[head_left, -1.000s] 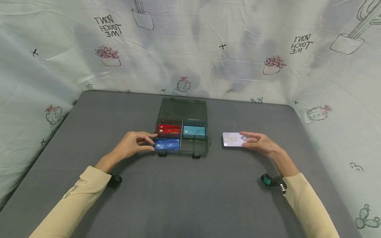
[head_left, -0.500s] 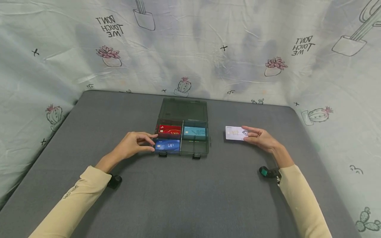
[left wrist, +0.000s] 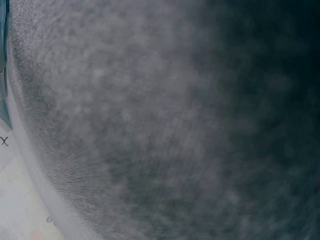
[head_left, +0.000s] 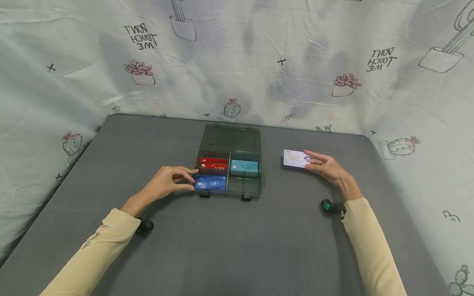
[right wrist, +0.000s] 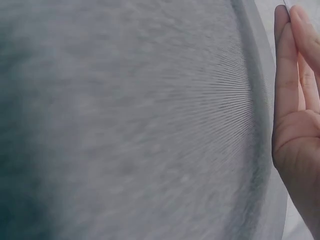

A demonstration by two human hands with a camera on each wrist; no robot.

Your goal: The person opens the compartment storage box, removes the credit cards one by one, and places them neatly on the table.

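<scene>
In the head view, a see-through dark storage box [head_left: 244, 186] lies with its lid [head_left: 232, 139] folded back. A red VIP card [head_left: 214, 163] and a teal VIP card [head_left: 244, 166] fill the back compartments; a blue VIP card [head_left: 210, 183] lies in the front left one. The front right compartment holds no card. My left hand [head_left: 167, 181] rests its thumb and fingertips at the box's left edge. To the right of the box, my right hand [head_left: 329, 169] pinches the right end of a white VIP card [head_left: 293, 158], held above the table, its printed face up.
A grey cloth-covered table [head_left: 237, 242] spreads around the box. Behind it and along the sides hangs a pale printed curtain [head_left: 244, 61]. Two black latches stick out from the box's front edge. The left wrist view shows mostly blurred cloth.
My right hand has carried the white card back, away from me, turning it slightly. My left hand keeps its place at the box. The head view has shifted slightly.
</scene>
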